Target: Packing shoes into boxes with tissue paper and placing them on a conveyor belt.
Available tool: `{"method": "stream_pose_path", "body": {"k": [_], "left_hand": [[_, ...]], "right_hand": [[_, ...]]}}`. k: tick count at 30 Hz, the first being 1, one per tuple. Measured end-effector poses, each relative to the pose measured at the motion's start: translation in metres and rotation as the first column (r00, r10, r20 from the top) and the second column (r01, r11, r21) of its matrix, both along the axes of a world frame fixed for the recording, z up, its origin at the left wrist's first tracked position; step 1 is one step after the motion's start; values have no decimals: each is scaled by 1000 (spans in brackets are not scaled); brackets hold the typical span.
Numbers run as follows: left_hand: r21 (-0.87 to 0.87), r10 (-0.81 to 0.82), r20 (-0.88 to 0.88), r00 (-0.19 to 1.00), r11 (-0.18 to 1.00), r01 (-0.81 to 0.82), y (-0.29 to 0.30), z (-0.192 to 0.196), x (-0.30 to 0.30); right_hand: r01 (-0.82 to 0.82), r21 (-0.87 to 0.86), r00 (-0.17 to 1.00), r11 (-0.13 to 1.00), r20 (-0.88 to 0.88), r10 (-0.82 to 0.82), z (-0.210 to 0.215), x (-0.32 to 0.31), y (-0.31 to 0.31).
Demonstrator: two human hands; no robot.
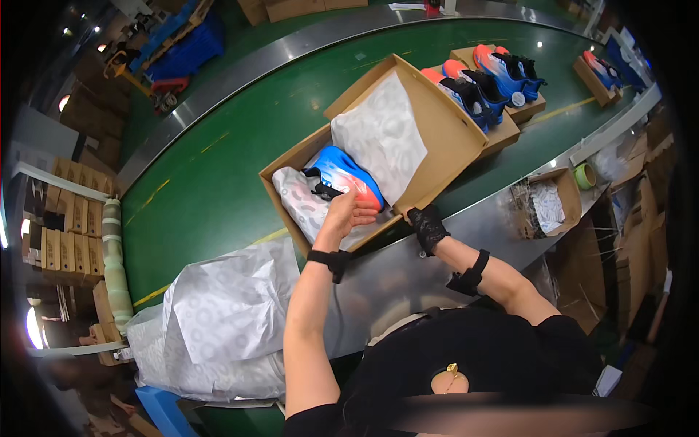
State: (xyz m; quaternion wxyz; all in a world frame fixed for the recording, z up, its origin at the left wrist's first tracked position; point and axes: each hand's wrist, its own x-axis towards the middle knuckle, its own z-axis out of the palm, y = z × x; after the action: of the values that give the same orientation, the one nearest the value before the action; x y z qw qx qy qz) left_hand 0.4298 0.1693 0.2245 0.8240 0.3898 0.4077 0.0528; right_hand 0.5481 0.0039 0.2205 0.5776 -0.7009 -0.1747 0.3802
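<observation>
An open brown cardboard shoebox (451,146) sits tilted on the green conveyor in front of me. Inside it lies a sneaker (338,166), blue fading to coral with black laces, on printed white tissue paper (295,200). More tissue (382,131) spreads up over the box's far part. My left hand (348,215) rests against the coral side of the sneaker with its fingers stretched out. My right hand (428,227), in a black lace glove, holds the near edge of the shoebox with its fingertips.
Several matching sneakers (502,76) stand on boxes at the far right. Tissue sheets (226,306) are stacked at near left. A small carton with white slips (547,207) and a tape roll (584,176) sit at right. A metal rail (218,95) borders the conveyor.
</observation>
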Motion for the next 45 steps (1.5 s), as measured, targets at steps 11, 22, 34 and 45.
{"method": "stream_pose_path", "body": {"k": [11,22,34,45], "left_hand": [[761,606,-62,793,543,-355,-37,-16,-70],[967,527,-122,841,255,-20,-62,-49,-61],[936,441,-181,879,352,17,-43,-36,-46],[472,283,247,927,800,-370,-111,-24,-97]], "right_hand": [[-258,-347,-43,902,936,348,-23,35,-12],[-339,-302,64,891,937,342,-49,45,-31],[-282,-428,192,859,852,487,-24,45,-35],[27,-371,-238,928,899,367,-39,-4,-97]]}}
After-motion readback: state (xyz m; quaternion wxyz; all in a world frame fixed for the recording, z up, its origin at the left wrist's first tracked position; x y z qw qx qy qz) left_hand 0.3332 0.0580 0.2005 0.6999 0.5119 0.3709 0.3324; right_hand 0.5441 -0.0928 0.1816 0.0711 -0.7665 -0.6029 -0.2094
